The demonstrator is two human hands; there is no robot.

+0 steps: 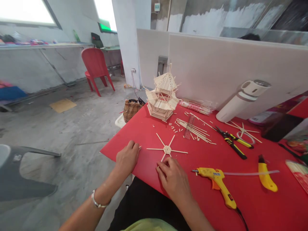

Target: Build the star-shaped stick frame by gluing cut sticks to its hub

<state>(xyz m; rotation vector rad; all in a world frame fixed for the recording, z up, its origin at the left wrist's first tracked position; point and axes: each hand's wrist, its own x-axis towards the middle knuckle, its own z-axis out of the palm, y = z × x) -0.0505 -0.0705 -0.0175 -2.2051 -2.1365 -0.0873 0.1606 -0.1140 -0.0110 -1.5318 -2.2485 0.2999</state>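
Note:
A six-armed star of thin wooden sticks (167, 149), with a small hexagonal centre, lies flat on the red table (149, 173). My right hand (174, 178) is at its near side, fingers closed around the end of one lower arm and covering part of it. Left of the star, my left hand (127, 157) rests at the table edge with fingers pinched; a small pale stick end (140, 147) shows at the fingertips. Behind the star stands a pagoda model (163, 96) built of the same sticks. A yellow glue gun (216, 179) lies to the right of my right hand.
Loose sticks (197, 131), short offcuts and a clear ruler (189, 126) lie mid-table. Farther right are yellow-black pliers (232, 141), a yellow-handled cutter (266, 175), another stick star (243, 131) and a white bottle (240, 101). A grey stool (26, 170) stands at left.

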